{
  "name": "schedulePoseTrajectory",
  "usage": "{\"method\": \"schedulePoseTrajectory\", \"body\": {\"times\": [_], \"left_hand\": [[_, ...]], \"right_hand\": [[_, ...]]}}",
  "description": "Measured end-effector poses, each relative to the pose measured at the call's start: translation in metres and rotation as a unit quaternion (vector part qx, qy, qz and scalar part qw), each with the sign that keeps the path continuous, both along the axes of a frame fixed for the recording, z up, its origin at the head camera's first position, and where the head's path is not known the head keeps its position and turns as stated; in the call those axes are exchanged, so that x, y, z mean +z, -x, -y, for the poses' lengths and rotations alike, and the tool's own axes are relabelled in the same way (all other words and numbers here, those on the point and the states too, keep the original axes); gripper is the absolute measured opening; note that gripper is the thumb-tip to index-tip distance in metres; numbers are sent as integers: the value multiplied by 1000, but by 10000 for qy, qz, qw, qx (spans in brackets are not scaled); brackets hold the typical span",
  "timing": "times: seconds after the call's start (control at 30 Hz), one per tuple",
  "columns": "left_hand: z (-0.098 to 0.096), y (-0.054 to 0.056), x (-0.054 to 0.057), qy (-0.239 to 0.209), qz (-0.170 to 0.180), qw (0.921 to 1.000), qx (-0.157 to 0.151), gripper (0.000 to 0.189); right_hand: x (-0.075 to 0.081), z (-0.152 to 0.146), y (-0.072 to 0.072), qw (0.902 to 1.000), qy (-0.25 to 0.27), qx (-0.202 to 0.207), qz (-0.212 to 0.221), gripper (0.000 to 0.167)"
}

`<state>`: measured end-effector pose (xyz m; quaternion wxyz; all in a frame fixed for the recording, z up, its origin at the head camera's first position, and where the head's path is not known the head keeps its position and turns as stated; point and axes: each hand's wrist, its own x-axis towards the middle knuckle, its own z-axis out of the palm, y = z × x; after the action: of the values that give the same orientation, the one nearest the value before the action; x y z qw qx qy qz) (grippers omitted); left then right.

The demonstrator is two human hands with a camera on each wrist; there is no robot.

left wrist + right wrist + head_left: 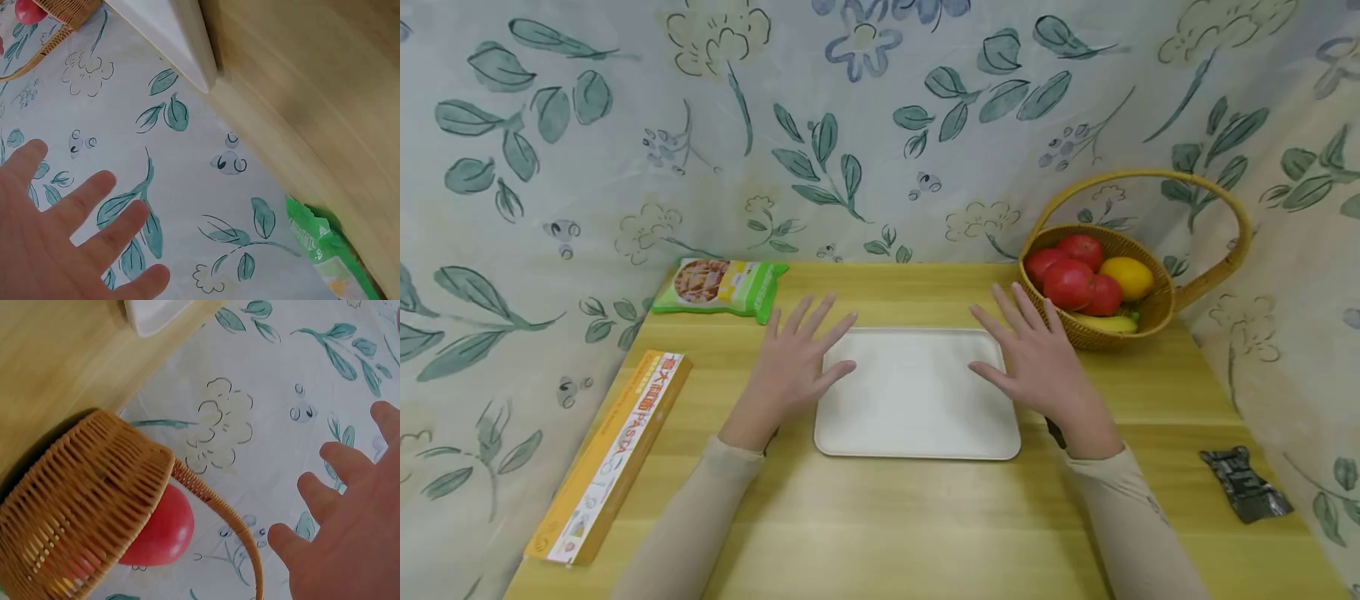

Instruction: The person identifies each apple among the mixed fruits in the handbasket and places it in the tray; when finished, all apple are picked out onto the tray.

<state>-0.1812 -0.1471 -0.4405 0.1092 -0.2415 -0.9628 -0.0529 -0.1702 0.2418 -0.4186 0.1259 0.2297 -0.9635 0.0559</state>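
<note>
left hand (pixel 793 362): fingers spread wide, back of hand upward, at the tray's nine-to-ten o'clock edge in the head view. right hand (pixel 1041 362): likewise spread, at two-to-three o'clock, fingertips near the basket. both wrists emerge from pale long sleeves (pixel 1112 508). between the hands lies the white tray (pixel 917 400), rectangular, flat on the table, its surface bare. directions following are taken from the tray's centre. at two o'clock stands a wicker basket (pixel 1163 300) with an arched handle, containing round red fruits (pixel 1068 284), a yellow lemon-like fruit (pixel 1126 278) and a banana (pixel 1105 323). at ten o'clock lies a green snack bag (pixel 722 287); between eight and nine, an orange-and-white pasta box (pixel 610 458), set aslant along the table's side. between three and four lies a small black packet (pixel 1246 483). the table (pixel 917 533) is yellowish, wood-grained and softly reflective. beyond it, from nine through twelve to three o'clock, pale fabric (pixel 625 83) hangs with slight creases, printed with green leaves and bluish blossoms.
</note>
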Motion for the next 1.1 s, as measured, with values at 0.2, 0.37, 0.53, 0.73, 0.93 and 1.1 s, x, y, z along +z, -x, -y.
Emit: {"method": "schedulePoseTrajectory", "body": {"times": [0.2, 0.37, 0.53, 0.73, 0.93, 1.1], "left_hand": [[4, 0, -10, -420, 466, 9972, 400, 68], [8, 6, -20, -1144, 1115, 9859, 491, 56], [16, 13, -31, -1883, 2025, 9601, 426, 43], [24, 16, -38, -2649, 3230, 9078, 379, 32], [32, 18, -46, -3186, 4156, 8519, 37, 32], [36, 18, -53, -3382, 4484, 8272, -150, 32]], "right_hand": [[12, -16, 3, 9991, 207, -324, -204, 85], [23, -35, 11, 9951, 664, -622, -397, 90], [29, -53, 18, 9879, 1097, -1035, -374, 91], [30, -67, 29, 9786, 1457, -1438, -228, 87], [21, -73, 43, 9693, 1699, -1776, 26, 86], [13, -79, 55, 9641, 1653, -2033, 442, 89]]}}
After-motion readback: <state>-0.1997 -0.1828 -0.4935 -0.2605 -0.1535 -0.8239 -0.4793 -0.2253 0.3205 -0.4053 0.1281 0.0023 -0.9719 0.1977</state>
